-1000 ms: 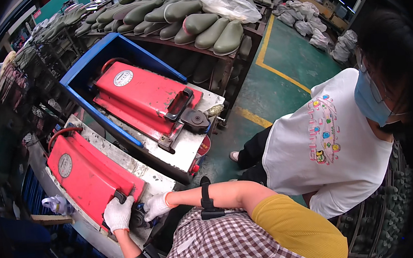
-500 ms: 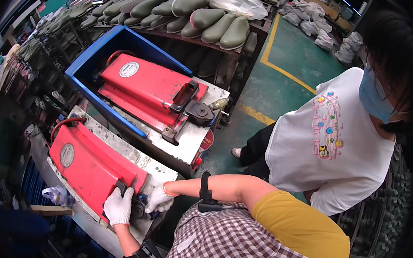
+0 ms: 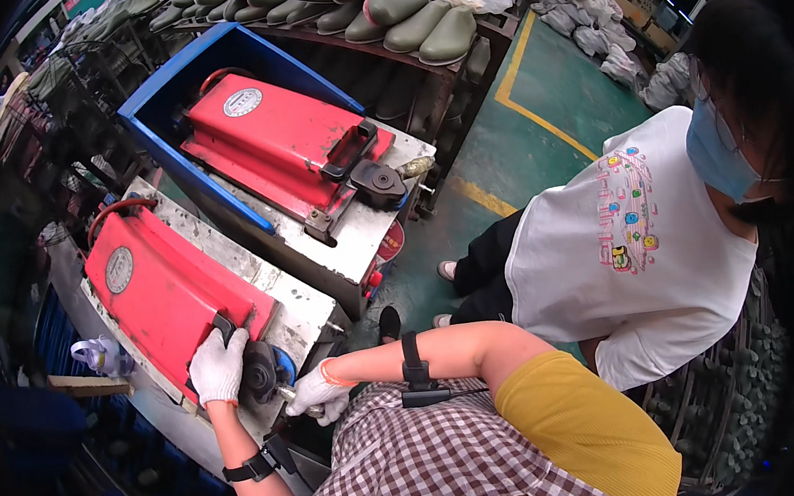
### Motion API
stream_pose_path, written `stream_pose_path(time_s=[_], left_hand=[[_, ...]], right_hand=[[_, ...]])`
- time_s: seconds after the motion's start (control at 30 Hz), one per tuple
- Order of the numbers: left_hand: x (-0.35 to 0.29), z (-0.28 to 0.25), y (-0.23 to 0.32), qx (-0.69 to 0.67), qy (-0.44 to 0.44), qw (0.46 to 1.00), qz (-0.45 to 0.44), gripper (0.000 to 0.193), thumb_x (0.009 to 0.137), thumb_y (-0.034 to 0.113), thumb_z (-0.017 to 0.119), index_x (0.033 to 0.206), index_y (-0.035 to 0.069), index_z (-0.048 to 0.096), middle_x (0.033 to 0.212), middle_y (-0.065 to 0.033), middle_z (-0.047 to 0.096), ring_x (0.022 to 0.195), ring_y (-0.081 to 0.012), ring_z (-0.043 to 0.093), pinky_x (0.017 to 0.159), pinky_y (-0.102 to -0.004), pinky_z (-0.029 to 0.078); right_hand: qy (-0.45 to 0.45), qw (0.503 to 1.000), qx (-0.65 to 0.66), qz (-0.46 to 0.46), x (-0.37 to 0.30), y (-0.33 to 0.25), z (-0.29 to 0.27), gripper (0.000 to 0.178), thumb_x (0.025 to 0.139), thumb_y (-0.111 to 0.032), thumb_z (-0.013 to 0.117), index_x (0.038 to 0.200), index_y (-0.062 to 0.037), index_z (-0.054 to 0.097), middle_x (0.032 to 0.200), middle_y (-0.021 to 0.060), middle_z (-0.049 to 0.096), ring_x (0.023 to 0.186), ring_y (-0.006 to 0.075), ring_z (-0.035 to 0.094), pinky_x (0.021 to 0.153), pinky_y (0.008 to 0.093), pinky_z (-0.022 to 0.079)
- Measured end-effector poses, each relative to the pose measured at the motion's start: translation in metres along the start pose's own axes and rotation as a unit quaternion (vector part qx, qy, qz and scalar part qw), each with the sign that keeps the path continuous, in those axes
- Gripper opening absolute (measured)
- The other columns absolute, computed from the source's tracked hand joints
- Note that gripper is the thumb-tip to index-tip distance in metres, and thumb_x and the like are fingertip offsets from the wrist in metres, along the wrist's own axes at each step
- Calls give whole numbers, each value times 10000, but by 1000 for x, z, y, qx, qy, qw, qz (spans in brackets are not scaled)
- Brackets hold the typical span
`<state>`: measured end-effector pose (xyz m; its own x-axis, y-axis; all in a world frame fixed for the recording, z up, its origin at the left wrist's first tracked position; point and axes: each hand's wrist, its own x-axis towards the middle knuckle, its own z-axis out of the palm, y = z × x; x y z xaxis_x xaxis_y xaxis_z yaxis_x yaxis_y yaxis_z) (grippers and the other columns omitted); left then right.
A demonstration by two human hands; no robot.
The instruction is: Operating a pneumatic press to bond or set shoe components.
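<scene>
My left hand (image 3: 217, 366), in a white knit glove, is closed around the black handle (image 3: 223, 328) at the near end of the red machine cover (image 3: 176, 284) on the left. Beside it sits a dark round clamp part (image 3: 258, 368) with a blue edge. My right hand (image 3: 318, 392), gloved too, is closed on a short metal handle (image 3: 287, 392) just right of that part; its fingers hide most of it.
A second red machine (image 3: 276, 130) stands beyond, inside a blue guard (image 3: 195, 186). Green shoe forms (image 3: 420, 40) crowd the back rack. A masked person in a white shirt (image 3: 627, 254) stands at my right. A white tape roll (image 3: 101, 355) lies far left.
My right hand has drawn back toward me and slightly right, uncovering the round part and its blue edge. My left hand stays on the black handle. The whole view has shifted slightly.
</scene>
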<state>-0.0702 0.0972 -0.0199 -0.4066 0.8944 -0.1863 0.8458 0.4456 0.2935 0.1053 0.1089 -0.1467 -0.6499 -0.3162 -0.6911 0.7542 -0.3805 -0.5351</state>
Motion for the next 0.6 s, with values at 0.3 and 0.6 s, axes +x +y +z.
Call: stream_pose_path(time_s=[0.3,0.6], left_hand=[[1,0,-8,-24,-4,999,21,510,943,548,612,968,45,694,979,-282,724,989,-467,694,876,-560,518],[-15,-61,-11,-58,-3,997,60,469,976,487,609,1179,73,692,1009,-246,736,986,-432,707,856,-529,541]], right_hand=[[46,998,-36,1,-5,-10,24,639,1043,-664,462,808,-75,544,823,203,716,512,159,522,457,339,400],[21,966,-254,39,-29,-47,33,473,1092,-506,439,1342,-160,643,823,151,729,614,225,692,549,333,577]])
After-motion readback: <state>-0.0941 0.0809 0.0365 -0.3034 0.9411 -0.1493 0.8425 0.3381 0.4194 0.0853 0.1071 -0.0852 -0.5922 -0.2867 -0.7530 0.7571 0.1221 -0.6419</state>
